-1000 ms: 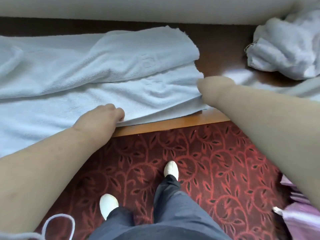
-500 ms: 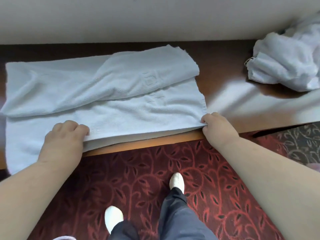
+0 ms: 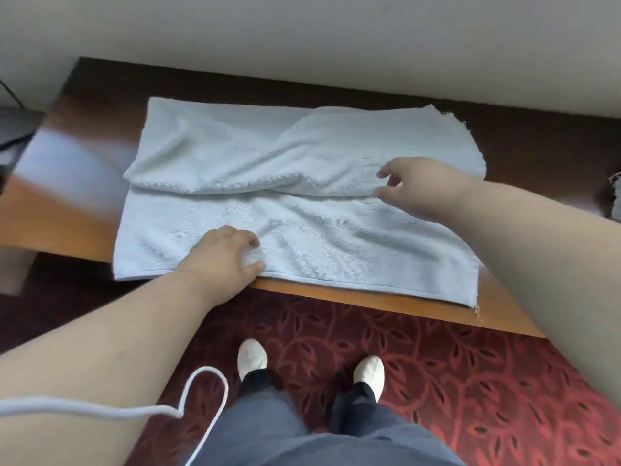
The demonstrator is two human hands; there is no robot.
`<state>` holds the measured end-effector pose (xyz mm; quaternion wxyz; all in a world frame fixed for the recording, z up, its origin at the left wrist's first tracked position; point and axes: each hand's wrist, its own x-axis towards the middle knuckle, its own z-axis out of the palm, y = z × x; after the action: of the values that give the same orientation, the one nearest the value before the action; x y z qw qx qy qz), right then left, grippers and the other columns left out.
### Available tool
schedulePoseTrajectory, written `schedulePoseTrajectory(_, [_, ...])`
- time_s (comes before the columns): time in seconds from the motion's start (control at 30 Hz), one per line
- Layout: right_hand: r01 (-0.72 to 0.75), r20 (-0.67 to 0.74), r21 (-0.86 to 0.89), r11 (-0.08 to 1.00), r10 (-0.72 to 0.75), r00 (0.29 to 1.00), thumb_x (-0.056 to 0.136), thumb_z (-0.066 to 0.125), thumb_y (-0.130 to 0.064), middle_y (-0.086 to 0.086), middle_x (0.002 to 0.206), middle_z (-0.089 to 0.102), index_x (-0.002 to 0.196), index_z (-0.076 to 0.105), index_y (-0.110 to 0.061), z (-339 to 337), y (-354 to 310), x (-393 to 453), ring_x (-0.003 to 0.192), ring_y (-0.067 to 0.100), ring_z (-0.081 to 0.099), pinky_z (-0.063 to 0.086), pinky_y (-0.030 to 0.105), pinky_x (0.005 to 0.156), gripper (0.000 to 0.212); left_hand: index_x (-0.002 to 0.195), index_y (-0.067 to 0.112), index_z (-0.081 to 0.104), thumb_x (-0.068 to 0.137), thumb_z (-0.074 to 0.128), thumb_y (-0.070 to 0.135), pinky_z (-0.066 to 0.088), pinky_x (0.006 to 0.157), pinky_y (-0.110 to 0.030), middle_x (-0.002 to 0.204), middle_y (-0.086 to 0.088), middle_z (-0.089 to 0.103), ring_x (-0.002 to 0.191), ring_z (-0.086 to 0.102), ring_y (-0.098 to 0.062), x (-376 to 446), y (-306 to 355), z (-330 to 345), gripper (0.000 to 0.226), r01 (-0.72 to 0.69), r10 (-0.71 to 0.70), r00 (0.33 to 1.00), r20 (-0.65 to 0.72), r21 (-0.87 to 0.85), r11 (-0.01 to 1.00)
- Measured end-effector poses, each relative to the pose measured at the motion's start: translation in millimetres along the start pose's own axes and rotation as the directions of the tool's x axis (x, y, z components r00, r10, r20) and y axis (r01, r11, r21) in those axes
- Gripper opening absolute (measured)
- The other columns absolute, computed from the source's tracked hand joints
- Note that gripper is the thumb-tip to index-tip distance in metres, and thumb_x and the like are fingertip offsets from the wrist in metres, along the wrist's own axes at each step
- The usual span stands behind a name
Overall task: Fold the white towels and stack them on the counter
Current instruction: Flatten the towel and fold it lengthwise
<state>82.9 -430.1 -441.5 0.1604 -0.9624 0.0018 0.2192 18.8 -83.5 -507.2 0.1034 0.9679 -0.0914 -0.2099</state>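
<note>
A white towel (image 3: 302,210) lies spread on the wooden counter (image 3: 67,227), its far part doubled over toward me in a rumpled fold. My left hand (image 3: 225,253) rests flat on the towel's near edge, fingers apart, pressing it down. My right hand (image 3: 420,186) hovers at the folded layer's edge near the embossed mark, thumb and fingers apart and curled, holding nothing that I can see. The towel's near right corner hangs slightly over the counter's front edge.
A pale wall (image 3: 302,35) runs behind the counter. At the far right edge a bit of another towel (image 3: 616,196) shows. Below is red patterned carpet (image 3: 470,381), my two white shoes (image 3: 252,359) and a white cord (image 3: 134,412) at the lower left.
Both hands let go of the towel's near edge. My right hand moved up onto the folded layer, my left slid right along the near edge. The view swung left, so the crumpled towel is nearly out of frame.
</note>
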Motion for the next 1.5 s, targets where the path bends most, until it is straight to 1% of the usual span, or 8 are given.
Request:
schedulePoseTrajectory(0.1, [0.106,0.019,-0.039,0.994,-0.105,0.994,0.093,0.056,-0.043,-0.002,0.134,0.058,0.133,0.057,-0.028,12.8,-35.7,31.3,0.118,0.022,0.055,0.043,0.034,0.096,0.042,0.104,0.043,0.056,0.083,0.038,0.071,0.046,0.083,-0.035,0.104,0.017,0.053,0.103,0.052,-0.012,10.6,1.4,-12.0,0.039,0.048,-0.046,0.999,0.026,-0.072,0.996])
schedulePoseTrajectory(0.23, [0.188,-0.171,-0.021,0.982,-0.189,0.967,0.097,0.051,-0.024,-0.001,0.147,0.048,0.139,0.05,-0.029,5.5,-75.2,77.1,0.131,0.024,0.046,0.039,0.038,0.105,0.043,0.121,0.027,0.059,0.093,0.051,0.045,0.04,0.095,-0.038,0.121,0.001,0.056,0.114,0.049,-0.024,51.4,-6.9,-44.2,0.034,-0.147,0.122,0.908,-0.402,-0.033,0.989])
schedulePoseTrajectory(0.37, [0.283,-0.018,-0.167,0.944,-0.29,0.957,0.088,0.049,-0.002,-0.001,0.158,0.035,0.151,0.032,-0.032,-1.2,-114.3,118.8,0.148,0.02,0.023,0.024,0.036,0.116,0.072,0.148,0.026,0.031,0.092,0.057,0.049,0.032,0.106,-0.045,0.146,-0.004,0.04,0.133,0.035,-0.029,101.0,-22.4,-66.3,0.066,-0.01,0.017,0.984,-0.175,0.037,0.999])
schedulePoseTrajectory(0.5, [0.323,0.226,-0.443,0.836,-0.244,0.943,0.084,0.065,-0.021,0.002,0.147,0.046,0.146,0.037,-0.037,-3.1,-139.0,146.4,0.147,0.021,0.026,0.007,0.049,0.122,0.07,0.13,0.034,0.052,0.088,0.06,0.055,0.041,0.095,-0.041,0.115,0.003,0.054,0.118,0.046,-0.025,124.6,-43.0,-71.0,0.047,-0.103,0.102,0.989,-0.102,0.0,0.995])
schedulePoseTrajectory(0.7, [0.261,0.144,-0.5,0.826,-0.218,0.965,0.083,0.062,-0.045,-0.006,0.094,0.06,0.12,0.056,-0.031,-20.5,-133.1,143.1,0.088,0.026,0.057,0.046,0.038,0.082,0.04,0.103,0.037,0.06,0.089,0.06,0.052,0.024,0.108,-0.041,0.14,0.002,0.044,0.132,0.028,-0.023,126.8,-63.7,-64.1,0.02,-0.284,0.27,0.928,-0.258,-0.016,0.959])
schedulePoseTrajectory(0.93, [0.078,0.074,-0.466,0.881,-0.049,0.996,0.08,0.069,-0.051,0.001,0.125,0.053,0.117,0.059,-0.028,-20.9,-82.8,130.9,0.107,0.028,0.05,0.046,0.04,0.082,0.044,0.149,0.027,0.021,0.09,0.051,0.055,0.016,0.114,-0.049,0.162,-0.006,0.01,0.144,0.014,-0.031,170.0,-104.8,-94.3,0.072,0.157,-0.147,0.928,-0.341,0.002,0.988])
schedulePoseTrajectory(1.27, [0.05,0.09,-0.365,0.93,-0.019,0.996,0.083,0.064,-0.055,0.0,0.084,0.059,0.083,0.062,-0.022,-28.9,-65.5,135.5,0.075,0.025,0.059,0.049,0.038,0.066,0.033,0.128,0.031,0.057,0.095,0.057,0.046,0.046,0.08,-0.03,0.123,-0.006,0.058,0.105,0.059,-0.024,165.2,-142.5,-148.7,0.036,0.231,-0.315,0.94,-0.134,-0.433,0.872])
schedulePoseTrajectory(1.5, [0.067,0.055,-0.419,0.906,-0.049,0.997,0.077,0.07,-0.046,-0.004,0.074,0.061,0.087,0.053,-0.031,-46.5,-40.4,98.4,0.066,0.018,0.056,0.044,0.033,0.059,0.025,0.11,0.045,0.049,0.085,0.066,0.043,0.041,0.068,-0.024,0.092,0.012,0.059,0.078,0.057,-0.007,117.8,-171.3,-159.2,0.031,-0.022,-0.136,0.913,-0.384,-0.379,0.925])
